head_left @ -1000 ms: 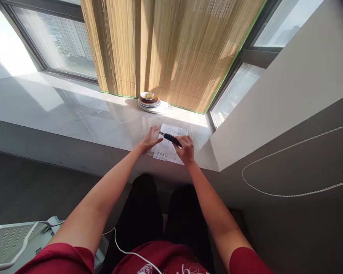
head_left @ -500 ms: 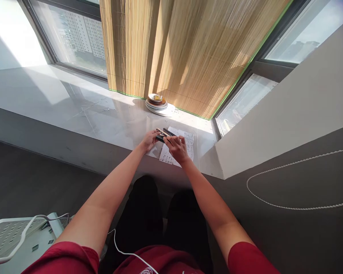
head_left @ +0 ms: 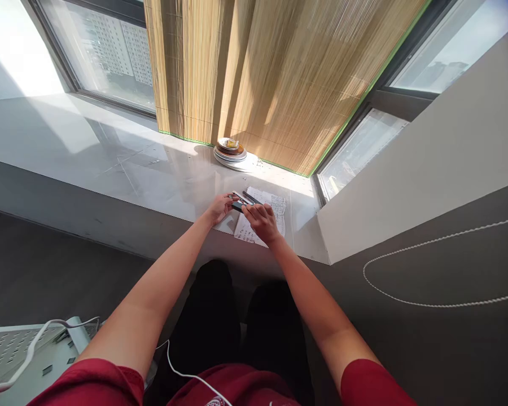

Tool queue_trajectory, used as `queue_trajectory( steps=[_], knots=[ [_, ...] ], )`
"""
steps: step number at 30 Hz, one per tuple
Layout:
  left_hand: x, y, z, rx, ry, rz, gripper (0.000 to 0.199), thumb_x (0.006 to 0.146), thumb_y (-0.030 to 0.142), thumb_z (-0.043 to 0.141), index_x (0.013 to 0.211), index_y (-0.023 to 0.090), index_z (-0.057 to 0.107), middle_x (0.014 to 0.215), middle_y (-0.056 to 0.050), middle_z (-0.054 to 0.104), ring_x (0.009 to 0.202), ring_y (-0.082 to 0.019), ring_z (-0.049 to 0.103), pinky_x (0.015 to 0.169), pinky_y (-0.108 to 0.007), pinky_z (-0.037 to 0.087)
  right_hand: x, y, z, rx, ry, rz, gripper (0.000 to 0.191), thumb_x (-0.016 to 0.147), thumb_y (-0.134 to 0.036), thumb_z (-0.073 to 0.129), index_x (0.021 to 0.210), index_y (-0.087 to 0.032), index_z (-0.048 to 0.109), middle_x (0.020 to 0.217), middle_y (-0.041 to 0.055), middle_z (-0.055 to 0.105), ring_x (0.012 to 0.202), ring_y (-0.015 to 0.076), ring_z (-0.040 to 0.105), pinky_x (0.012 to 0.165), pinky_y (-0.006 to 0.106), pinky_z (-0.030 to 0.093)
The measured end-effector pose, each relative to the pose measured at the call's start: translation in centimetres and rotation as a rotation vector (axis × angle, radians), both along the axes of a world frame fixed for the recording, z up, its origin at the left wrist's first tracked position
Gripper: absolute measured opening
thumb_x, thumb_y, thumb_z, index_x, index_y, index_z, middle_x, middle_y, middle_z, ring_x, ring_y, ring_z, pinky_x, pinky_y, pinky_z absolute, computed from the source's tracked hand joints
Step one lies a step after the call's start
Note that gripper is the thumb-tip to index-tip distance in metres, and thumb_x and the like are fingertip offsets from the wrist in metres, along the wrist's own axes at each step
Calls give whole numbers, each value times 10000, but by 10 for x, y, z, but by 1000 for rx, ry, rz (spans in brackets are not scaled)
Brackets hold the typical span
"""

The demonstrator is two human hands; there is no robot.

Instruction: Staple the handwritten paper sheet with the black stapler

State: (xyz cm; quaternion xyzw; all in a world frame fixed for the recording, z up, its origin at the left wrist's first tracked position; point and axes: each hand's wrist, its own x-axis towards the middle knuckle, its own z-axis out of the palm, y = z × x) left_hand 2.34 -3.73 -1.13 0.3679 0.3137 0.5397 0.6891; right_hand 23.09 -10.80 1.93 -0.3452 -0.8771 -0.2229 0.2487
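Both hands are over the sill, holding what looks like a black stapler [head_left: 237, 206] with its upper arm lifted away from the body. A pale metallic strip shows along its middle. My left hand [head_left: 220, 209] grips its left end, fingers closed at the tip. My right hand [head_left: 262, 221] is wrapped round the right end, and its fingers hide much of that part. Beneath the stapler and right hand lies a creased white sheet of paper [head_left: 278, 204] with dark writing.
A stack of plates [head_left: 231, 158] stands on the pale window sill [head_left: 152, 183], close to a hanging bamboo blind [head_left: 279, 84]. To the right are a slanted wall and a beaded cord [head_left: 366, 273]. A white cable [head_left: 36, 344] crosses a white perforated chair [head_left: 8, 352] at lower left.
The pale strip in the stapler catches more light, and the stapler has tilted slightly. Both hands keep their hold. The whole view has shifted a little.
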Motion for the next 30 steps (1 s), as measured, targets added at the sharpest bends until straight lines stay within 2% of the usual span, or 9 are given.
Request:
queue_trajectory(
  steps=[3,6,8,10,13,17,20,25,30],
  knots=[
    [0,-1,0,-6,7,15,197,798,100,673,992,116,703,960,-114,784,889,-207,744,890,-348,568,2,-6,-2,1,179,-91,365,1054,-104,488,1283,-249,733,1149,74,769,1066,231,650,988,413,410],
    [0,-2,0,13,20,7,172,868,123,629,1034,113,671,979,-138,789,917,-229,762,979,-418,564,7,-14,-3,-32,544,-338,260,1023,-223,575,1195,-240,768,1080,90,764,1049,275,654,971,446,440],
    [0,-2,-1,23,53,-7,155,915,145,600,1058,114,650,991,-148,788,924,-238,768,1010,-458,556,12,-19,-5,-119,764,-460,242,981,-336,643,1142,-225,785,1037,101,755,970,284,663,901,431,482],
    [0,-2,-1,33,98,-17,143,953,173,594,1076,117,639,997,-149,783,926,-239,769,1017,-472,551,19,-21,-9,-227,891,-492,282,938,-410,688,1107,-213,799,1011,100,750,903,273,671,837,400,509],
    [1,-2,-2,59,159,-14,162,979,249,640,1085,126,641,988,-135,778,915,-225,763,989,-445,555,27,-24,-17,-337,950,-488,319,896,-466,727,1069,-211,809,1002,93,753,876,259,684,812,374,531],
    [2,-4,-3,119,235,-51,321,922,401,770,1081,136,686,995,-123,786,867,-198,742,899,-378,564,32,-28,-18,-331,889,-479,364,888,-499,751,1109,-213,796,1044,117,739,947,295,666,836,419,538],
    [2,-7,-1,237,291,-135,451,849,498,840,1113,148,730,1033,-127,796,871,-191,723,850,-332,544,26,-29,0,-194,730,-474,344,929,-420,743,1226,-247,767,1184,142,675,1091,334,595,910,480,503],
    [1,-14,7,404,354,-258,488,846,551,832,1140,163,783,983,-114,797,840,-188,682,817,-307,499,4,-11,41,-197,292,-192,315,957,-201,709,1239,-326,775,1250,109,623,1124,303,527,915,436,442],
    [0,-18,11,449,379,-260,411,835,538,840,1016,169,828,953,-89,780,845,-196,647,872,-333,494,-9,19,50,-274,106,-69,300,930,-146,741,1140,-345,818,1213,79,645,1094,275,517,865,411,415]
  ],
)
